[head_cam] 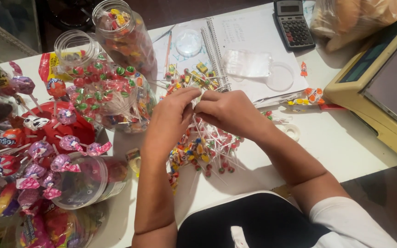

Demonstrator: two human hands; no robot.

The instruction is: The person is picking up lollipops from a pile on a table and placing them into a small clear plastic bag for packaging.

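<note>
My left hand (pixel 171 117) and my right hand (pixel 228 112) meet above the white table (pixel 341 142), fingertips pinched together on a small clear wrapper (pixel 198 98) with thin white sticks. Under them lies a loose heap of small wrapped lollipops (pixel 205 151) with white sticks. More little candies (pixel 191 78) lie just beyond my hands on an open spiral notebook (pixel 249 41).
Clear plastic jars of candy (pixel 116 92) stand at the left, next to a red lollipop stand (pixel 47 133) stuck with wrapped lollipops. A calculator (pixel 293 23), a bag of bread (pixel 354 18) and a weighing scale (pixel 382 82) sit at the right. A tape roll (pixel 292 132) lies near my right wrist.
</note>
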